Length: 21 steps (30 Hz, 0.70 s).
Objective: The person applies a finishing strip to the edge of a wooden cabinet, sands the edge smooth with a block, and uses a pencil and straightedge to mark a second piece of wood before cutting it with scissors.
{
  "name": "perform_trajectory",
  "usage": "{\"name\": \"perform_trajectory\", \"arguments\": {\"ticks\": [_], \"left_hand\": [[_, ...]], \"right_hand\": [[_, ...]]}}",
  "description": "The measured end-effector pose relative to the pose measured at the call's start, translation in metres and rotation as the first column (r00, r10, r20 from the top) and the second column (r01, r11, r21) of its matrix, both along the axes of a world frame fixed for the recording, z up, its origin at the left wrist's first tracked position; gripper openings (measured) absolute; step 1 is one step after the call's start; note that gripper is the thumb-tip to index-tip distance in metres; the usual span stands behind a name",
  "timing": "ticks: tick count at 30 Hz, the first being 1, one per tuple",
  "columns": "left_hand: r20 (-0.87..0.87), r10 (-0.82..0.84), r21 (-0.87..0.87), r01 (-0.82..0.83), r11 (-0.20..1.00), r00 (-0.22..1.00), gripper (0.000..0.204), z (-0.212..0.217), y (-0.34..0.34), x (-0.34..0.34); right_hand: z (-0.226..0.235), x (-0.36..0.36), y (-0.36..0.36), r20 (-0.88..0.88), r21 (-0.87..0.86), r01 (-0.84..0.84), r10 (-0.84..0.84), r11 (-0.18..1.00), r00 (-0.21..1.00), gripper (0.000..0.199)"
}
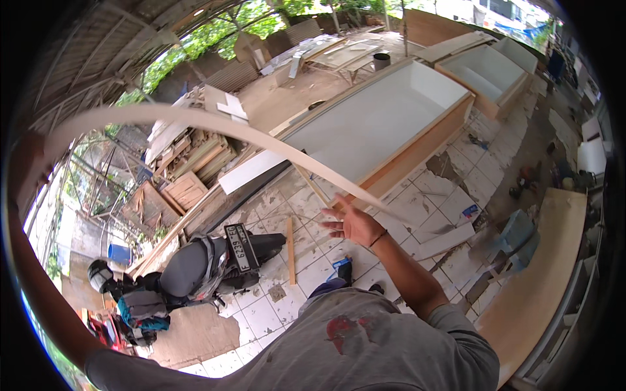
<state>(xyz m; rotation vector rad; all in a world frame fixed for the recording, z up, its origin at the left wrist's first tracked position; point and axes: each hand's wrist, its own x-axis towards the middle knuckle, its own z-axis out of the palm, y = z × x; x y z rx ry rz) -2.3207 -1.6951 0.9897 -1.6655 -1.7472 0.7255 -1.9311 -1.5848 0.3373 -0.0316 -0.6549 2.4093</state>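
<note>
My left hand (29,166) is raised at the far left rim, in shadow, its fingers closed on one end of a long, thin, pale flexible strip (176,116). The strip arches across the view and drops toward the right, its far end blurred near the tiled floor. My right hand (355,223) is held out in front of me, palm partly showing and fingers spread, just below the strip and apart from it. Beyond lies a large wooden box (417,156) with a white inside.
A parked motorbike (189,264) stands at the lower left, a helmet (100,275) beside it. A narrow wooden slat (291,254) lies on cracked tiles. Stacked timber (202,156) is farther back. On the right are a bluish plastic bin (520,238) and a long wooden panel (541,280).
</note>
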Motion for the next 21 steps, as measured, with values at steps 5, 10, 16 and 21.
{"name": "perform_trajectory", "arguments": {"ticks": [5,10,16,21], "left_hand": [[0.825,0.416,-0.154,-0.555,0.817,0.383,0.035,-0.109,0.012,0.016],[0.824,0.553,-0.470,-0.402,0.786,0.119,0.035,-0.223,0.072,-0.056],[0.801,0.597,-0.594,-0.171,0.786,-0.033,0.031,-0.316,0.143,-0.068],[0.746,0.666,-0.666,0.037,0.745,0.003,0.028,-0.360,0.179,-0.055]], "right_hand": [[-0.004,0.074,-0.005,-0.277,-0.185,0.500,-0.533,0.846,0.799,0.061],[0.011,0.164,-0.004,-0.362,-0.147,0.782,-0.769,0.605,0.527,0.046],[0.013,0.223,-0.001,-0.166,-0.234,0.905,-0.932,0.356,0.323,0.026],[0.006,0.266,0.030,0.130,-0.038,0.988,-0.980,0.150,0.154,0.018]]}}
